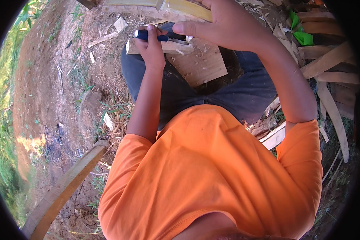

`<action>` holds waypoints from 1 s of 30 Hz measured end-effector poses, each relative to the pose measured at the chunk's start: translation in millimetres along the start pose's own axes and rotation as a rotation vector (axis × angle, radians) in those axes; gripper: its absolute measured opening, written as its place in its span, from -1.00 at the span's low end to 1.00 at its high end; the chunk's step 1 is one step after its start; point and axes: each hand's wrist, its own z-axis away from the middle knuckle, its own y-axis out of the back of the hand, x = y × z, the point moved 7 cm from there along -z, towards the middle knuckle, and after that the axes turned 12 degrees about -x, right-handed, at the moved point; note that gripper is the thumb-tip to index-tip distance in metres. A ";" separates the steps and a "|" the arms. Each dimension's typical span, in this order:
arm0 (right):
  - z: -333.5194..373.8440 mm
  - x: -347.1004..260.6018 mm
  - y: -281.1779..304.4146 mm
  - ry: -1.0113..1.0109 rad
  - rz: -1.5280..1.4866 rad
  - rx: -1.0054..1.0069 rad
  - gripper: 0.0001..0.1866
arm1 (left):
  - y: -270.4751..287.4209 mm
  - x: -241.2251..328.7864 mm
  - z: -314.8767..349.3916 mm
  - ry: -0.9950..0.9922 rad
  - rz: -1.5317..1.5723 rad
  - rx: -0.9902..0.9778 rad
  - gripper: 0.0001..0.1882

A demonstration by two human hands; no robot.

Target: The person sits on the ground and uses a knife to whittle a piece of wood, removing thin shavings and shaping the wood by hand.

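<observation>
My left hand (151, 48) is closed round the dark blue handle of a chisel (142, 35), its thumb laid across the handle. The chisel's metal blade points right along a pale, rough-cut wood piece (170, 48), which lies across my lap area. Under that is a flat square board (202, 66) dotted with shavings. My right hand (216, 26) is raised at the top, thumb stretched out to the left and spread from the fingers. Its fingers are partly cut off by the upper edge, beside a curved pale wooden piece (176, 10). I see nothing held in it.
Curved wooden slats (332, 60) are piled on the right, near a bright green plastic scrap (304, 38). Another curved wooden piece (68, 188) rises at lower left. Wood chips (121, 25) litter the bare soil, with grass (4, 120) at far left.
</observation>
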 end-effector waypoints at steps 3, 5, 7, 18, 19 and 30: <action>1.3 3.0 7.8 0.039 0.088 0.016 -0.22 | 1.9 0.2 -3.0 -0.031 -0.037 0.001 -0.86; 0.9 5.0 12.2 0.076 0.159 0.028 -0.22 | 3.4 0.9 -5.5 -0.044 -0.024 0.004 -0.85; 0.1 7.3 14.5 0.101 0.194 0.038 -0.22 | 5.1 2.9 -6.4 -0.049 0.003 0.007 -0.85; -14.7 -13.3 14.5 0.096 0.095 -0.107 -0.21 | 5.9 -9.5 -9.3 -0.071 -0.155 0.040 -0.83; -20.1 -16.2 13.0 0.119 0.137 -0.054 -0.22 | 6.3 -11.5 -8.2 -0.063 -0.186 0.044 -0.83; -58.4 0.7 -36.5 0.114 0.506 -0.012 -0.41 | 22.0 -29.5 0.1 0.043 -0.173 0.047 -0.38</action>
